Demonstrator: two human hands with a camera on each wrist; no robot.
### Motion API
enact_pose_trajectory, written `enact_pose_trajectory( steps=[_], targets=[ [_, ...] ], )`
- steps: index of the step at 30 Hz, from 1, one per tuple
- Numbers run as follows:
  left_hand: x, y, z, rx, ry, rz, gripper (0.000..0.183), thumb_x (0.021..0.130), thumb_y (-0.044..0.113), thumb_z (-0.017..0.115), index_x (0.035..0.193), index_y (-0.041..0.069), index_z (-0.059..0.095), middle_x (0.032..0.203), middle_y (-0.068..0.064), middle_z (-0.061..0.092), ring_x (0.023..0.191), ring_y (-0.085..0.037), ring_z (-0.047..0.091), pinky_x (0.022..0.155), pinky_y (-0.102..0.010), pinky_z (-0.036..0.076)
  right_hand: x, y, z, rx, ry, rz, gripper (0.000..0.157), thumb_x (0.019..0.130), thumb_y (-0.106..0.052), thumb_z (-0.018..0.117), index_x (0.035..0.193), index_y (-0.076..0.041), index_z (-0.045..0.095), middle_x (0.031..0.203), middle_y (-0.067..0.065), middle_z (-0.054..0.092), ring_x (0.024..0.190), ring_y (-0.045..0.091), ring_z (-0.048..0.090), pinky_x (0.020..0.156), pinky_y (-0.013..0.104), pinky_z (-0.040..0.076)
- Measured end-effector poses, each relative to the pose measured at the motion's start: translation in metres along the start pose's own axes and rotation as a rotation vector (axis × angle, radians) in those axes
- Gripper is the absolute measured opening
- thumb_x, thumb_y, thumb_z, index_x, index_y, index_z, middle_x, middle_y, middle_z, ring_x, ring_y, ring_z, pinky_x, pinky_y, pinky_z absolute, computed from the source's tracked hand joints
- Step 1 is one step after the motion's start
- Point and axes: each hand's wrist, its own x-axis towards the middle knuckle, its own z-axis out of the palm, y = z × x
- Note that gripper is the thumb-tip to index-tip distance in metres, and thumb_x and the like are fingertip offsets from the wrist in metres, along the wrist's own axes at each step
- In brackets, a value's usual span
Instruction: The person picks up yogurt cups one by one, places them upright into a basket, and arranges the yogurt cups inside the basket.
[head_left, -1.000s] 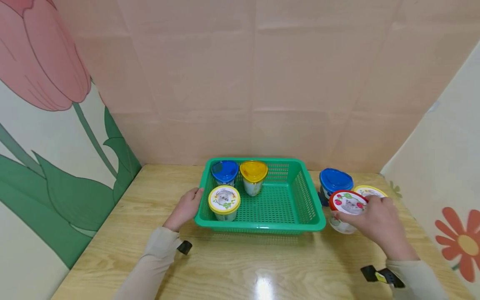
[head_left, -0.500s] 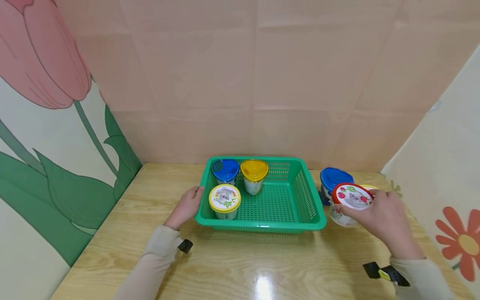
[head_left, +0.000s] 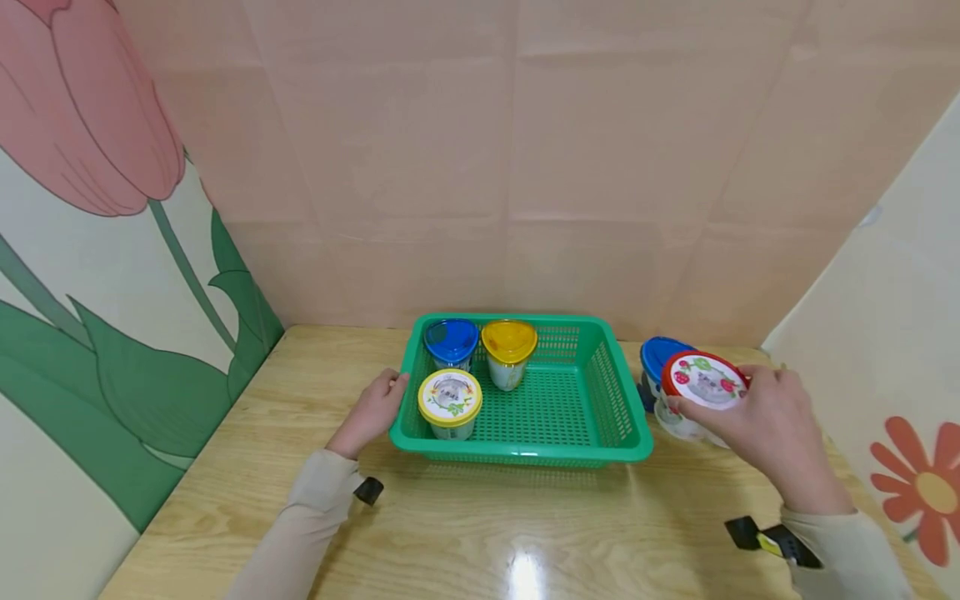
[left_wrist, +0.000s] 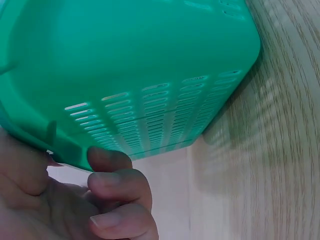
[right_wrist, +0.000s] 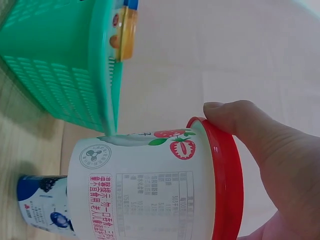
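My right hand [head_left: 780, 433] grips a white yogurt tub [head_left: 705, 381] by its red lid, thumb on the near side. Strawberries are printed on the tub, and the right wrist view shows it raised above the table. Behind it stands a blue-lidded tub [head_left: 660, 354], partly covered. With my left hand [head_left: 372, 414] I hold the left rim of a green basket [head_left: 525, 454], fingers curled under the rim in the left wrist view. Inside the basket are a blue-lidded tub [head_left: 451, 340], an orange-lidded tub [head_left: 508, 343] and a yellow-lidded tub [head_left: 450, 398].
The wooden table [head_left: 480, 533] runs up to a pinkish covered wall [head_left: 510, 167] behind the basket. Side walls with a tulip [head_left: 97, 117] at left and a red flower [head_left: 933, 492] at right flank it.
The red-lidded yogurt tub has been lifted in my right hand, and the yellow-lidded tub behind it is now hidden. My left hand and the basket have stayed in place.
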Motion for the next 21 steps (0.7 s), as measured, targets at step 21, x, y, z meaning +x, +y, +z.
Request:
enact_pose_trajectory(
  steps=[21],
  targets=[
    [0.001, -0.003, -0.005, -0.029, -0.024, -0.011, 0.032, 0.109, 0.032, 0.04, 0.114, 0.003, 0.051, 0.094, -0.013, 0.066, 0.08, -0.019, 0.064, 0.07, -0.031, 0.05, 0.01, -0.049, -0.007, 0.044, 0.074, -0.136, 0.1, 0.068, -0.065, 0.083, 0.118, 0.016, 0.054, 0.108, 0.029, 0.048, 0.096, 0.042, 0.044, 0.065, 0.042, 0.037]
  ],
)
